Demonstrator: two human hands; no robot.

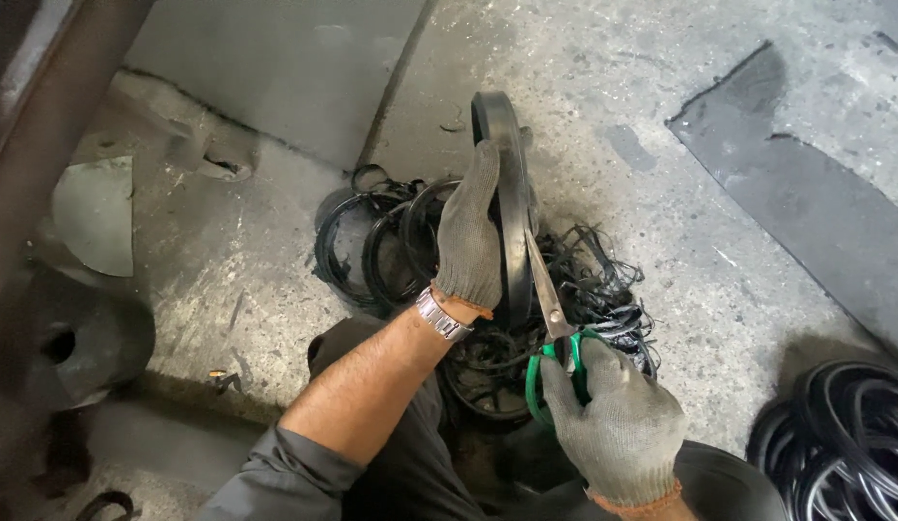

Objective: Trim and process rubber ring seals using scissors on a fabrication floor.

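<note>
My left hand (468, 236), in a grey knit glove with a metal watch at the wrist, grips a large black rubber ring (511, 145) and holds it on edge. My right hand (618, 429), also gloved, holds green-handled scissors (550, 309). Their blades point up along the ring's right edge and touch it. Below the ring lies a heap of black rubber trimmings (589, 280) and thin rings (372, 241).
I sit over a rough concrete floor (613, 96). A pile of black rubber rings (844, 439) lies at the lower right. A dark patch (815, 203) marks the floor at right. A dark round metal part (72, 342) and a rusty beam (53, 106) stand at left.
</note>
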